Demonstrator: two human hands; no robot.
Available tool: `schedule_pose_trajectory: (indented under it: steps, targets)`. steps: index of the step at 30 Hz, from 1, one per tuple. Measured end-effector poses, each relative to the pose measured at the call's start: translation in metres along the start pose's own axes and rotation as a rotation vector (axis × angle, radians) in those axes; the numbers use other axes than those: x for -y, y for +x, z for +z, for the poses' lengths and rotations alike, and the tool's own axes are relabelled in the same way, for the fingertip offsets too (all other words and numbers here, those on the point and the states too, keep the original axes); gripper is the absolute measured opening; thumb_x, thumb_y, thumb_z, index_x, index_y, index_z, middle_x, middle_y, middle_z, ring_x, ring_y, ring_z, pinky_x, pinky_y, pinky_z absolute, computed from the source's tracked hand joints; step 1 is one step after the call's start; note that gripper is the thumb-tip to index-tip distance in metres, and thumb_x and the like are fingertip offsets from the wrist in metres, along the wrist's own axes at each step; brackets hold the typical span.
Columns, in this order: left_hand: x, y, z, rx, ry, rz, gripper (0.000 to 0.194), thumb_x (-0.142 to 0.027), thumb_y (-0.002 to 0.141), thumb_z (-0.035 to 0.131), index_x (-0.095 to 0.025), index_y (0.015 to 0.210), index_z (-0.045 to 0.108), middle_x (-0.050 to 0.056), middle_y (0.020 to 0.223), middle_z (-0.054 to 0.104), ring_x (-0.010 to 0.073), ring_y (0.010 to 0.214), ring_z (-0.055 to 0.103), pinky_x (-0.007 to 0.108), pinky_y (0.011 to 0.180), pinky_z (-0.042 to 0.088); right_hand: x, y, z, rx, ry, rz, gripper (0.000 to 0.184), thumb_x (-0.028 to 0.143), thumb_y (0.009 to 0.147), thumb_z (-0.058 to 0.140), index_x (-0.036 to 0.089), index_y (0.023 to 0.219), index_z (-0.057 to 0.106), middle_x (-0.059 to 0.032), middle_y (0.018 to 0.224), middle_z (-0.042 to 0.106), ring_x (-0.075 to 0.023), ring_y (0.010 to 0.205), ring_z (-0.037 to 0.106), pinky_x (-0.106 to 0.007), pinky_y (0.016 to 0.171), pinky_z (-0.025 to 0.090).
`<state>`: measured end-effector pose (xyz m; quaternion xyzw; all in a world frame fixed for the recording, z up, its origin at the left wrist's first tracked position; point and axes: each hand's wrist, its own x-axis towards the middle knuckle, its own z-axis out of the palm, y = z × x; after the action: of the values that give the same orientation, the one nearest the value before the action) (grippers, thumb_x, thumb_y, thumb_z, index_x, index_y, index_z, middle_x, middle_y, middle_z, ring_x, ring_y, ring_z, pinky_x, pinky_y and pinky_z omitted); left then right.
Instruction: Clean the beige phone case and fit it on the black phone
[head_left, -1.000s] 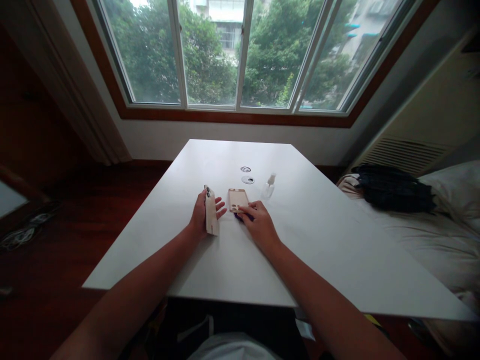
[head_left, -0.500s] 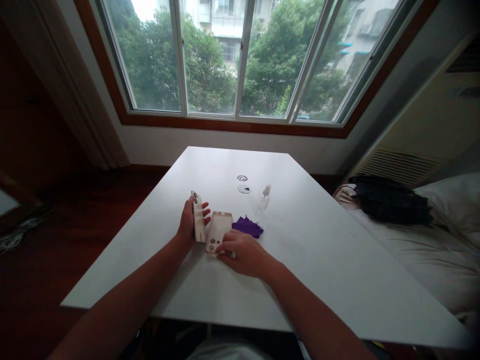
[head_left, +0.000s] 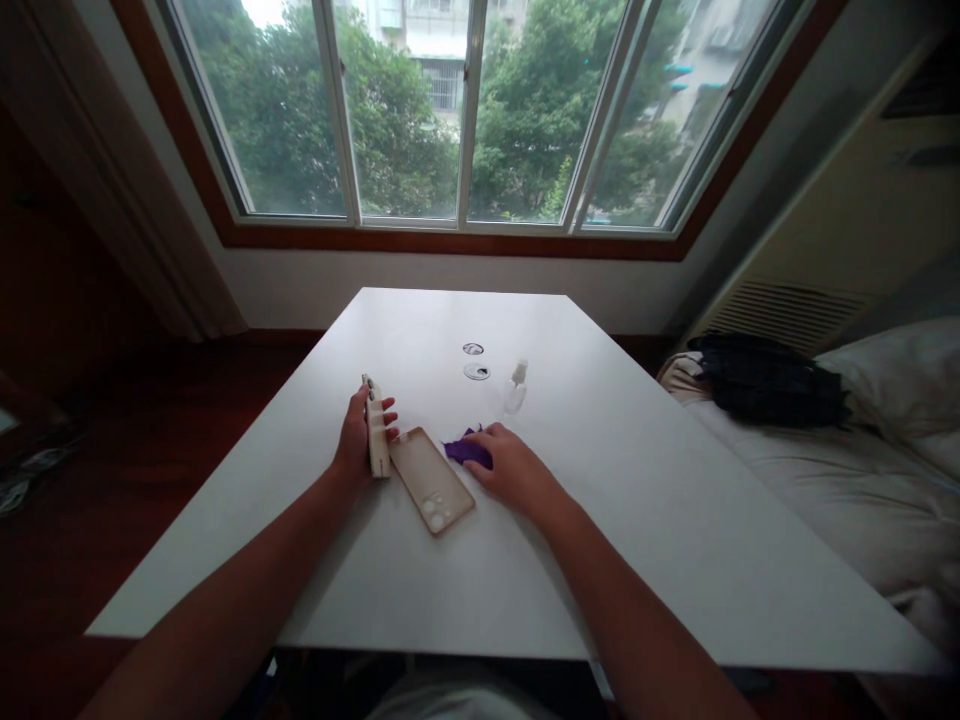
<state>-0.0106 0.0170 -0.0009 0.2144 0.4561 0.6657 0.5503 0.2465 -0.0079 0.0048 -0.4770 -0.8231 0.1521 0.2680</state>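
Note:
My left hand (head_left: pixel 354 432) is wrapped round a white smartphone (head_left: pixel 377 432), held on edge above the left part of the table with its camera end up. My right hand (head_left: pixel 514 465) has its thumb and fingers closed on a crumpled purple cloth (head_left: pixel 463 451). Between the hands a beige, see-through phone case (head_left: pixel 429 480) lies on the table at a slant, its camera cutouts towards me. Behind my right hand stands a small clear spray bottle (head_left: pixel 516 390).
The white table (head_left: pixel 637 560) carries two round flat pieces (head_left: pixel 476 372) farther back. A window (head_left: pixel 465 120) is beyond its far edge. On the right, a dark bundle (head_left: pixel 772 380) rests on a pale bed-like surface (head_left: pixel 795 500).
My right hand has left the phone case and taken hold of the purple cloth. The case now lies turned at a slant. My left hand still holds the phone.

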Motion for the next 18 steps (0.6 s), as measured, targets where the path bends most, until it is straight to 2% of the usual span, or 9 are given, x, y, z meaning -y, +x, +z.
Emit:
schedule_pose_trajectory:
  steps: [3, 5, 7, 10, 12, 15, 18]
  targets:
    - [0.005, -0.005, 0.002, 0.037, 0.005, 0.011, 0.043, -0.06, 0.089, 0.062, -0.021, 0.108, 0.063, 0.008, 0.108, 0.07, 0.0135, 0.068, 0.066, 0.023, 0.05, 0.057, -0.012, 0.0, 0.008, -0.053, -0.074, 0.13, 0.018, 0.024, 0.085, 0.076, 0.023, 0.103, 0.081, -0.0106, 0.099, 0.068, -0.0251, 0.087, 0.066, -0.038, 0.081, 0.052]
    - [0.007, -0.008, 0.004, 0.084, -0.009, -0.004, 0.045, -0.06, 0.09, 0.061, -0.019, 0.107, 0.064, 0.009, 0.108, 0.07, 0.0134, 0.068, 0.065, 0.024, 0.053, 0.058, -0.007, -0.003, 0.011, -0.154, -0.106, 0.131, 0.017, 0.024, 0.087, 0.075, 0.021, 0.103, 0.081, -0.0128, 0.098, 0.068, -0.028, 0.091, 0.065, -0.041, 0.084, 0.051]
    - [0.009, -0.012, 0.004, 0.135, -0.033, -0.024, 0.046, -0.06, 0.09, 0.06, -0.018, 0.107, 0.065, 0.009, 0.107, 0.07, 0.0135, 0.07, 0.066, 0.024, 0.056, 0.059, 0.008, -0.009, 0.013, -0.187, -0.049, -0.005, 0.02, 0.03, 0.091, 0.073, 0.022, 0.108, 0.079, -0.0122, 0.102, 0.068, -0.0273, 0.096, 0.064, -0.041, 0.09, 0.051]
    - [0.007, -0.017, 0.003, 0.186, -0.042, -0.08, 0.052, -0.064, 0.09, 0.059, -0.015, 0.105, 0.067, 0.008, 0.095, 0.069, 0.0138, 0.066, 0.064, 0.026, 0.056, 0.059, 0.037, -0.019, 0.022, -0.047, 0.081, -0.301, 0.035, 0.05, 0.091, 0.073, 0.025, 0.115, 0.077, -0.0109, 0.118, 0.068, -0.0243, 0.106, 0.065, -0.039, 0.099, 0.049]
    - [0.006, -0.02, 0.002, 0.201, -0.029, -0.11, 0.057, -0.067, 0.09, 0.057, -0.014, 0.105, 0.069, 0.007, 0.086, 0.067, 0.0141, 0.062, 0.063, 0.026, 0.053, 0.058, 0.05, -0.023, 0.032, 0.048, 0.027, -0.388, 0.047, 0.056, 0.085, 0.077, 0.025, 0.12, 0.075, -0.0126, 0.124, 0.067, -0.0268, 0.111, 0.064, -0.041, 0.098, 0.049]
    - [0.004, -0.022, 0.001, 0.183, -0.028, -0.049, 0.054, -0.065, 0.091, 0.057, -0.015, 0.108, 0.068, 0.01, 0.099, 0.071, 0.0144, 0.067, 0.065, 0.026, 0.056, 0.059, 0.051, -0.02, 0.042, 0.082, -0.133, -0.32, 0.049, 0.052, 0.092, 0.07, 0.023, 0.131, 0.07, -0.0157, 0.128, 0.066, -0.0304, 0.115, 0.063, -0.044, 0.098, 0.049]
    - [0.005, -0.02, 0.001, 0.16, -0.022, -0.006, 0.05, -0.061, 0.092, 0.058, -0.017, 0.114, 0.065, 0.011, 0.114, 0.071, 0.0143, 0.072, 0.067, 0.027, 0.058, 0.06, 0.039, -0.011, 0.045, 0.029, -0.206, -0.119, 0.048, 0.054, 0.099, 0.058, 0.02, 0.129, 0.07, -0.0179, 0.127, 0.067, -0.0312, 0.115, 0.063, -0.044, 0.099, 0.049]
